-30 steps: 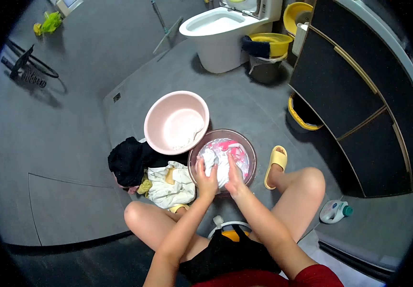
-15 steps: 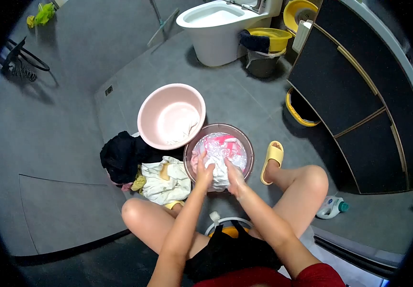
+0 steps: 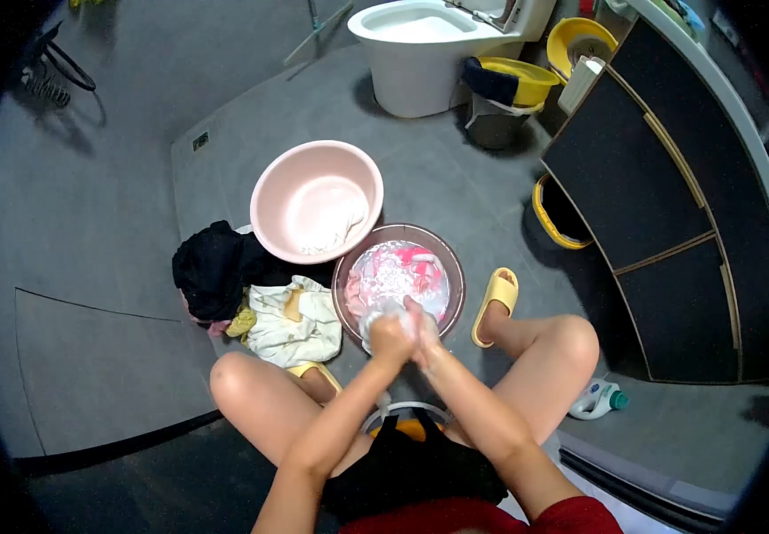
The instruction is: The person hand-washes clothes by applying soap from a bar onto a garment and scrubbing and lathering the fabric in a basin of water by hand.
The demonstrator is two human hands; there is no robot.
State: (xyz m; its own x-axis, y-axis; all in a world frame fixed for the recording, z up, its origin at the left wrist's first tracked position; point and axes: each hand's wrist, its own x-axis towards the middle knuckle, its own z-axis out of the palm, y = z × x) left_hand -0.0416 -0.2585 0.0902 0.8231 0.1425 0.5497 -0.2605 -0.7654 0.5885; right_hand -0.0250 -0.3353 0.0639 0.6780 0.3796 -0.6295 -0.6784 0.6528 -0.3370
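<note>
Over the near rim of a brownish wash basin (image 3: 457, 278), my left hand (image 3: 391, 339) is closed round a soapy white cloth (image 3: 375, 317). Pressed close against it, my right hand (image 3: 423, 336) also grips the cloth, though its fingertips are partly hidden. Sudsy water fills the basin, and a pink-and-white garment (image 3: 418, 262) lies in it. A paler pink piece of cloth (image 3: 355, 289) shows at the basin's left side. Touching the basin at the back left is a larger pale pink tub (image 3: 270, 200) with a small white cloth (image 3: 341, 227) inside.
Dark clothes (image 3: 215, 267) and a stained white garment (image 3: 304, 329) are heaped on the floor at left. A detergent bottle (image 3: 594, 400) lies beside my right knee. Farther back are a toilet (image 3: 406, 76), a bin (image 3: 496, 125) and a dark cabinet (image 3: 642, 169).
My hands have come together from apart, bunching the white cloth between them near the basin's front rim. The view has shifted slightly.
</note>
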